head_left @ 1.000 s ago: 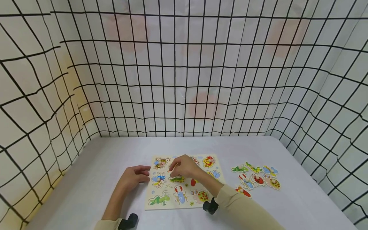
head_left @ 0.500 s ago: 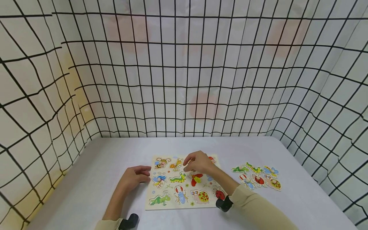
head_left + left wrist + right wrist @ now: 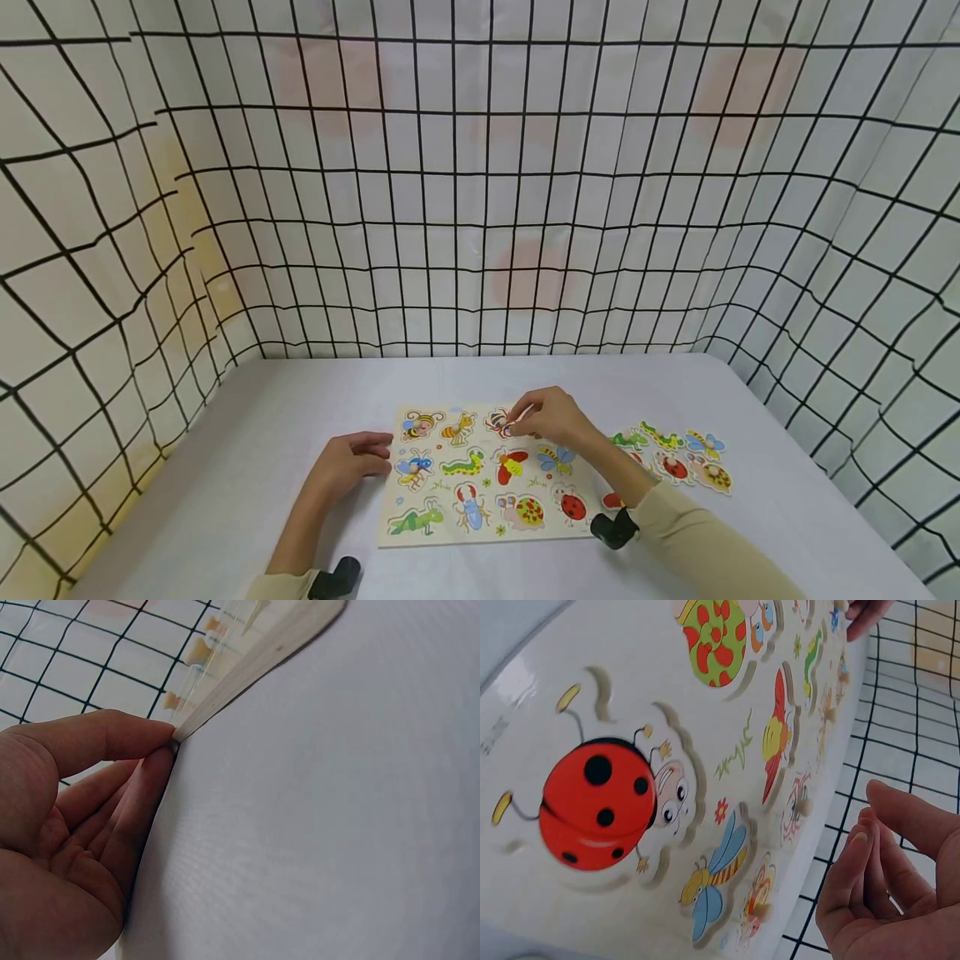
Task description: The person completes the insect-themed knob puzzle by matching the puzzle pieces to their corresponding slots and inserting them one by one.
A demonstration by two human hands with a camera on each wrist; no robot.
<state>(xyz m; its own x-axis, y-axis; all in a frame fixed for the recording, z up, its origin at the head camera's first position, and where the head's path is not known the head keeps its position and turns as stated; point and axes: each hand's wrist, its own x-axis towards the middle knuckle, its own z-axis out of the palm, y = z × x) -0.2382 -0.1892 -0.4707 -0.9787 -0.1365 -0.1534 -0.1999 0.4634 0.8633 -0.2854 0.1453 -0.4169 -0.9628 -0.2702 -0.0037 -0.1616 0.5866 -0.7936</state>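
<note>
A pale wooden insect puzzle board [image 3: 442, 539] lies on the white table. My left hand [image 3: 347, 468] rests at its left side; in the left wrist view the thumb and finger tips touch the board's edge. My right hand [image 3: 555, 417] hovers over the upper right part, fingertips beside the spider piece [image 3: 498, 422]. In the right wrist view the right thumb [image 3: 900, 814] and fingers are close together with nothing between them. The bee piece [image 3: 420, 426] and wasp piece [image 3: 457, 429] stand in the top row. The right hand hides the top right picture in the head view.
Several loose insect pieces lie right of the board, among them a ladybug piece [image 3: 673, 467], a snail piece [image 3: 711, 474] and a caterpillar piece [image 3: 662, 437]. The right forearm covers some of them. Black netting [image 3: 480, 225] over white walls surrounds the table's back and sides.
My right hand has moved from the wasp piece rightward across the top row to beside the spider piece, uncovering the wasp and caterpillar pictures. My left hand has stayed at the board's edge.
</note>
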